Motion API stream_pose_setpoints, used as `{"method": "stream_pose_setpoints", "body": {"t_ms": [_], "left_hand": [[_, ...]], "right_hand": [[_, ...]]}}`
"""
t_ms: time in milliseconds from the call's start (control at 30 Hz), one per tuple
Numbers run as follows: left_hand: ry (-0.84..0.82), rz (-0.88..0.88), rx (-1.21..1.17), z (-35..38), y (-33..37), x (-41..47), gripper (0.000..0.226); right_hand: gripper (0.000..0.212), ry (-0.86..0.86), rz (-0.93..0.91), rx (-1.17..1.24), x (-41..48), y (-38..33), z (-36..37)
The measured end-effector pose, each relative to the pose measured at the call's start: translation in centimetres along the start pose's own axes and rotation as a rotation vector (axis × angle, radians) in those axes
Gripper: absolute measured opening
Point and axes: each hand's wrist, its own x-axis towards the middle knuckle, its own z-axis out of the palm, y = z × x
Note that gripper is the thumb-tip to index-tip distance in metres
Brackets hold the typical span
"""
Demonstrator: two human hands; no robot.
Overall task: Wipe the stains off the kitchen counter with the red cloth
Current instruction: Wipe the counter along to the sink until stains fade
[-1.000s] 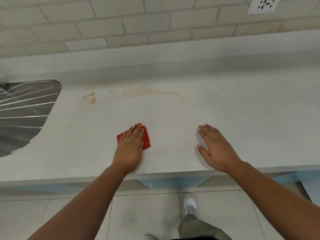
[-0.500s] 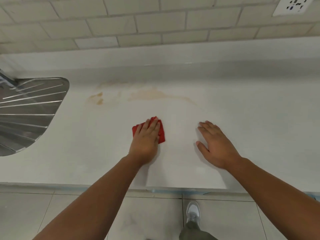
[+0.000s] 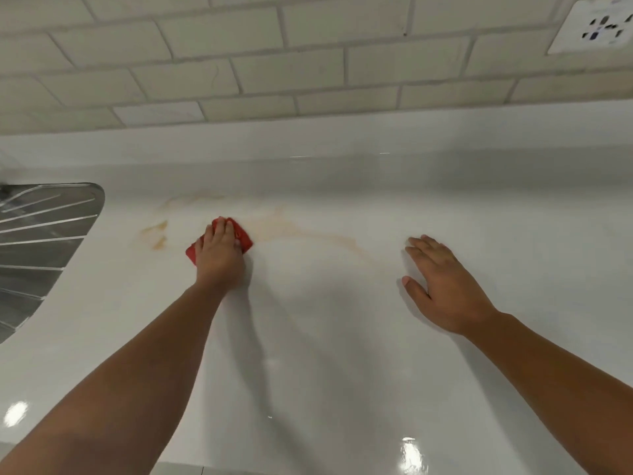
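Observation:
My left hand [image 3: 221,253] presses flat on a small folded red cloth [image 3: 245,238] lying on the white kitchen counter [image 3: 325,337]; most of the cloth is hidden under the palm and fingers. Orange-brown stains sit right around it: two small blotches [image 3: 158,234] to the left and a long faint smear [image 3: 308,234] running right from the cloth. A paler streak [image 3: 191,198] lies farther back. My right hand [image 3: 442,286] rests flat on the counter to the right, fingers spread, holding nothing.
A ribbed steel sink drainboard [image 3: 41,248] is set into the counter at the left. Behind the counter rise a low white upstand and a tiled wall [image 3: 274,63], with a wall socket [image 3: 596,27] at the top right. The counter's front edge runs along the bottom.
My left hand has slid the red cloth away from me, from the near middle of the counter up to the stains. My right hand has stayed flat in place. The camera has leaned in closer.

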Motion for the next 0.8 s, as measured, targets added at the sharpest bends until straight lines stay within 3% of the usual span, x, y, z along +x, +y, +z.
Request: {"method": "stream_pose_setpoints", "body": {"t_ms": [200,567,667,800], "left_hand": [[-0.036,0.117,-0.063,1.2,8.1,4.0,0.052],[-0.146,0.633,-0.086,3.2,20.4,-0.6,0.056],[-0.179,0.787,-0.098,3.6,20.8,-4.6,0.062],[-0.210,0.984,-0.126,3.0,16.2,-8.9,0.058]], "right_hand": [[0.061,0.001,-0.006,0.047,1.0,2.5,-0.5],[0.058,0.011,0.026,0.065,0.5,4.7,-1.2],[0.058,0.007,0.037,0.057,-0.1,4.6,-1.1],[0.060,0.003,0.040,0.069,-1.0,4.3,-1.0]]}}
